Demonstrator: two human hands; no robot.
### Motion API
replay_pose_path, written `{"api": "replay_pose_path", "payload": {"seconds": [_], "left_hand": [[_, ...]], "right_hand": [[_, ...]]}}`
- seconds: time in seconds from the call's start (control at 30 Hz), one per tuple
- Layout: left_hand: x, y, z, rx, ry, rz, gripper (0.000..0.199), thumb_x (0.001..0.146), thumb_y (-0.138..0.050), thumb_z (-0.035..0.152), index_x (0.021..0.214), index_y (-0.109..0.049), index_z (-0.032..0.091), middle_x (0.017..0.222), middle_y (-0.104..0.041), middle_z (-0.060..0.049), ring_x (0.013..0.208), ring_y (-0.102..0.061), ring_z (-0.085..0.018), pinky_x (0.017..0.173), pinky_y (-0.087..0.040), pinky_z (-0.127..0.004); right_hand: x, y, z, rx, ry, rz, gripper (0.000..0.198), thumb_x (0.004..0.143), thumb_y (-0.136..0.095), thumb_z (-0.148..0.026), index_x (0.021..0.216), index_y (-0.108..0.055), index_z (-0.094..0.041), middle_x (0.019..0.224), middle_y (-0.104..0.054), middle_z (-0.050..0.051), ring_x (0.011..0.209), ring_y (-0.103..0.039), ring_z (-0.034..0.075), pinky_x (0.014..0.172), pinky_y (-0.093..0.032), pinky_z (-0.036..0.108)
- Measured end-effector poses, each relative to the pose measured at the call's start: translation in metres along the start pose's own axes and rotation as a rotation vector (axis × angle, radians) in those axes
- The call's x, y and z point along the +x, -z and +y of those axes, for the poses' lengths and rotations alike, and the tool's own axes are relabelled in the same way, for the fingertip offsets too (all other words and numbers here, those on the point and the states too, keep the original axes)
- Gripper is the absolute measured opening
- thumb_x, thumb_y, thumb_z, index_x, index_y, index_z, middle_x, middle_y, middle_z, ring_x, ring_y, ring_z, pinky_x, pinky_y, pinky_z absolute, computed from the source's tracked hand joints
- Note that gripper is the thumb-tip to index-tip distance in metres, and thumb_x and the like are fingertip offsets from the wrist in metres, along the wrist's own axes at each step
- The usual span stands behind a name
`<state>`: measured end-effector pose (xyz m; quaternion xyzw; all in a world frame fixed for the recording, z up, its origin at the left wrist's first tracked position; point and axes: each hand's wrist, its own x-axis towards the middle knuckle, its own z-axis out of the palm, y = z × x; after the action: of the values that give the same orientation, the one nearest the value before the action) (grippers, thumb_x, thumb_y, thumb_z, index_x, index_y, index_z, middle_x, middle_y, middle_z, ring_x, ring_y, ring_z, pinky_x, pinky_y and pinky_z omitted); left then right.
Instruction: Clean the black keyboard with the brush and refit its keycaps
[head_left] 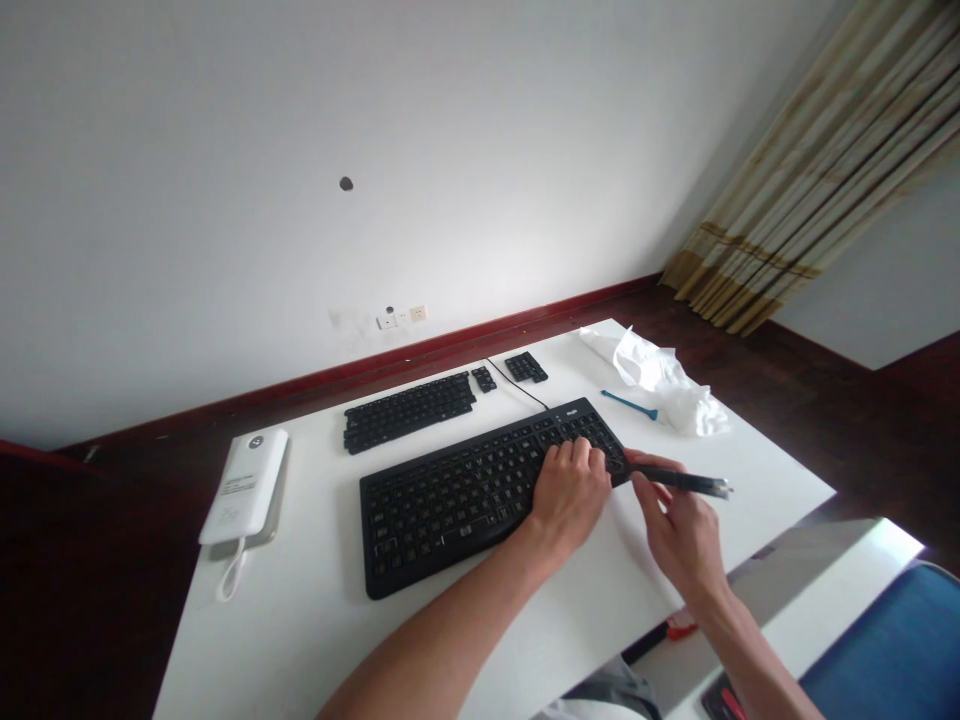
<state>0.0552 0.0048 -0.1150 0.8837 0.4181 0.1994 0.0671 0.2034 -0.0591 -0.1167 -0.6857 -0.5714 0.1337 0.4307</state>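
- Keyboard (465,495), black, full-size: lies flat at the middle of the white table (300,640), its cable running off toward the wall. Judged rigid and light, keys prone to popping off; best steadied by pressing down on the frame or gripped at its short edges.
- Power bank (246,485), white, with a short looped cord: at the left edge of the table, well apart from the keyboard.
- Loose key sections (409,410), black: one long strip and two small blocks, laid in a row beyond the keyboard, near the far edge.
- Left hand (570,490): palm down, fingers curled and pressed on the keys at the keyboard's right end.
- Blue tool (628,404), slim: on the table just beside the crumpled white wrapping (660,380), at the far right corner.
- Right hand (679,535): closed in a pinch on a thin dark tool (686,481), whose near tip meets the keyboard's right edge; the other end is pale and points right.
- Dark tool: looks stiff, narrow, light; held about mid-length.
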Motion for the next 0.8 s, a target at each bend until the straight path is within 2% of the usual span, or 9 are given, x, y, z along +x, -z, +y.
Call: {"api": "replay_pose_path", "payload": {"seconds": [0.07, 0.2, 0.3, 0.43, 0.5, 0.63, 0.8], "left_hand": [[0.001, -0.002, 0.002, 0.013, 0.005, 0.005, 0.013, 0.1, -0.058, 0.028, 0.106, -0.058, 0.016, 0.105, -0.062, -0.009, 0.098, -0.061, -0.025, 0.084, -0.051, -0.041], [0.001, -0.002, 0.003, 0.025, -0.001, 0.008, 0.014, 0.102, -0.055, 0.027, 0.107, -0.058, 0.015, 0.105, -0.061, -0.009, 0.098, -0.061, -0.025, 0.083, -0.051, -0.041], [0.001, 0.001, -0.001, -0.038, 0.006, -0.001, 0.014, 0.1, -0.059, 0.027, 0.109, -0.059, 0.016, 0.106, -0.062, -0.008, 0.1, -0.061, -0.025, 0.086, -0.051, -0.041], [0.0, 0.005, -0.009, -0.213, 0.032, -0.022, 0.018, 0.097, -0.064, 0.031, 0.112, -0.061, 0.021, 0.111, -0.064, -0.005, 0.104, -0.062, -0.022, 0.096, -0.052, -0.038], [0.0, 0.006, -0.011, -0.238, 0.051, -0.03, 0.03, 0.094, -0.069, 0.035, 0.119, -0.06, 0.021, 0.114, -0.064, -0.005, 0.106, -0.062, -0.023, 0.098, -0.052, -0.038], [0.0, 0.006, -0.009, -0.201, 0.074, -0.029, 0.048, 0.091, -0.073, 0.038, 0.131, -0.055, 0.02, 0.115, -0.064, -0.006, 0.107, -0.062, -0.024, 0.097, -0.053, -0.039], [-0.001, 0.005, -0.009, -0.222, 0.068, -0.024, 0.042, 0.092, -0.071, 0.035, 0.129, -0.059, 0.021, 0.114, -0.064, -0.006, 0.108, -0.062, -0.023, 0.098, -0.053, -0.038]], "right_hand": [[0.015, 0.005, 0.0, -0.006, 0.0, -0.014, 0.034, 0.101, -0.054, -0.049, 0.116, -0.065, -0.021, 0.117, -0.073, 0.012, 0.096, -0.074, 0.027, 0.093, -0.062, 0.045], [0.037, 0.008, 0.003, -0.025, -0.01, -0.073, 0.033, 0.103, -0.049, -0.051, 0.109, -0.061, -0.021, 0.1, -0.074, 0.01, 0.085, -0.071, 0.026, 0.081, -0.059, 0.039], [0.042, 0.004, 0.006, 0.041, -0.035, -0.087, 0.034, 0.102, -0.052, -0.051, 0.115, -0.06, -0.021, 0.102, -0.075, 0.009, 0.087, -0.071, 0.025, 0.081, -0.057, 0.038], [0.03, -0.005, 0.006, 0.259, -0.118, -0.008, 0.035, 0.1, -0.058, -0.05, 0.121, -0.06, -0.022, 0.107, -0.075, 0.01, 0.095, -0.074, 0.026, 0.087, -0.058, 0.039], [0.018, -0.009, 0.003, 0.312, -0.115, 0.041, 0.033, 0.1, -0.059, -0.047, 0.123, -0.06, -0.022, 0.112, -0.074, 0.01, 0.099, -0.074, 0.026, 0.089, -0.058, 0.04], [-0.001, -0.013, -0.003, 0.263, -0.022, 0.065, 0.027, 0.101, -0.059, -0.042, 0.117, -0.068, -0.022, 0.119, -0.073, 0.011, 0.106, -0.071, 0.027, 0.09, -0.059, 0.039], [-0.007, -0.012, -0.002, 0.251, -0.025, 0.057, 0.026, 0.101, -0.059, -0.04, 0.116, -0.07, -0.022, 0.123, -0.072, 0.011, 0.108, -0.07, 0.028, 0.091, -0.057, 0.04]]}}
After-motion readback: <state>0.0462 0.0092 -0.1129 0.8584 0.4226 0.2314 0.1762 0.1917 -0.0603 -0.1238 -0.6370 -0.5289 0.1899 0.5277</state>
